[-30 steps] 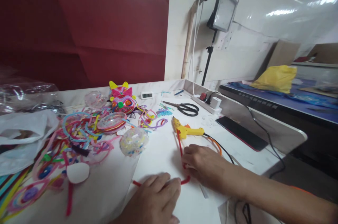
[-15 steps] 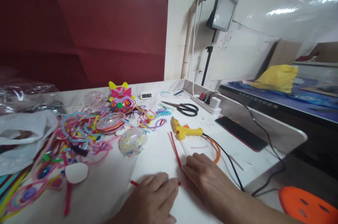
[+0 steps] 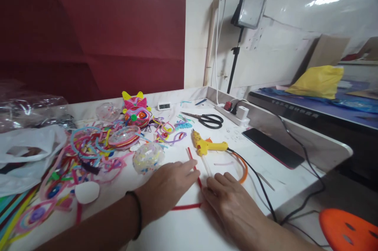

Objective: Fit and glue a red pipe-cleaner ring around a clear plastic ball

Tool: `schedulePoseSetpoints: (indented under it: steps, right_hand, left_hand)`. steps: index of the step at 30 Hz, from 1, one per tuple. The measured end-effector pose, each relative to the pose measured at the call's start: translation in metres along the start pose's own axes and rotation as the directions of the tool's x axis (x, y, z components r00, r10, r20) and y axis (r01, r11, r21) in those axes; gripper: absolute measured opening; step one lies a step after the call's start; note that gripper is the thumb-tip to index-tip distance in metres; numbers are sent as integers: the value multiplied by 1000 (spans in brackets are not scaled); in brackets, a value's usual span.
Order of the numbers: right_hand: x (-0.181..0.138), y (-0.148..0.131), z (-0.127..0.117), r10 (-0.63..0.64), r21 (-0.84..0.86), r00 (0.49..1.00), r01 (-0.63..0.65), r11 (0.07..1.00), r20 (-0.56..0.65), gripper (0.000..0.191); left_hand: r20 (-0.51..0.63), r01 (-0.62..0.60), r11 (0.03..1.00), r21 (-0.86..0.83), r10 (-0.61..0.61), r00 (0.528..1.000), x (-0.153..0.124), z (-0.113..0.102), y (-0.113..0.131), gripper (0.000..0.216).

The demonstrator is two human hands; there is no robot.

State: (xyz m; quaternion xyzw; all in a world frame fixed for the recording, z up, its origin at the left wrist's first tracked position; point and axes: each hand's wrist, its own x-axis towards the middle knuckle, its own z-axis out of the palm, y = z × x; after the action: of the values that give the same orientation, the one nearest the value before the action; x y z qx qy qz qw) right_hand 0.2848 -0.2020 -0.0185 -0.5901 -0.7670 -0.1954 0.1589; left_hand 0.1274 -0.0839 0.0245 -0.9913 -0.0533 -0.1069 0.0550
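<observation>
Bare forearms (no sleeves); black band circles the left wrist (image 3: 137, 219).

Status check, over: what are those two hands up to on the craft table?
Left hand and right hand flat on table, pressing bent red pipe cleaner. Neither grips it. Yellow glue gun lies just beyond the fingers.

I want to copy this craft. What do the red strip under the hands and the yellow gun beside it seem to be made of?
The red strip looks like a pipe cleaner: thin, matt, holding a sharp bend between the left hand and right hand. Its fuzz is too small to confirm. The yellow gun looks like smooth moulded plastic, slightly glossy, probably a glue gun.
</observation>
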Motion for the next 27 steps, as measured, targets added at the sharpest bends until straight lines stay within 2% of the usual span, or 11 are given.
schedulePoseSetpoints:
  steps: [3, 6, 12, 16, 21, 23, 27]
  right_hand:
    - [-1, 1, 1, -7, -21, 1000, 7, 1000, -4, 13]
    - [-1, 0, 0, -3, -32, 999, 1, 999, -40, 16]
    - [3, 1, -5, -15, -33, 998, 13, 999, -68, 18]
    - [3, 1, -5, -14, -11, 997, 13, 1000, -77, 19]
    - [0, 2, -4, -21, 1, 999, 21, 1000, -38, 18]
    - [-1, 2, -4, -21, 6, 999, 22, 1000, -38, 16]
    - [-2, 2, -3, -30, -2, 998, 30, 1000, -49, 17]
  left_hand:
    - [66, -32, 994, 105, 25, 998, 19, 2, -9, 16]
    - [83, -63, 981, 185, 49, 995, 27, 5, -13, 12]
    - [126, -153, 954, 257, 124, 984, 18, 0, -14, 11]
    - [226, -136, 972, 193, 91, 970, 7, -9, -15, 10]
    - [338, 3, 994, 110, -40, 940, -8, -15, -24, 15]
    - [348, 39, 998, 45, -52, 936, -14, -18, -28, 19]
    - [294, 120, 981, -151, -71, 953, -21, -24, -33, 26]
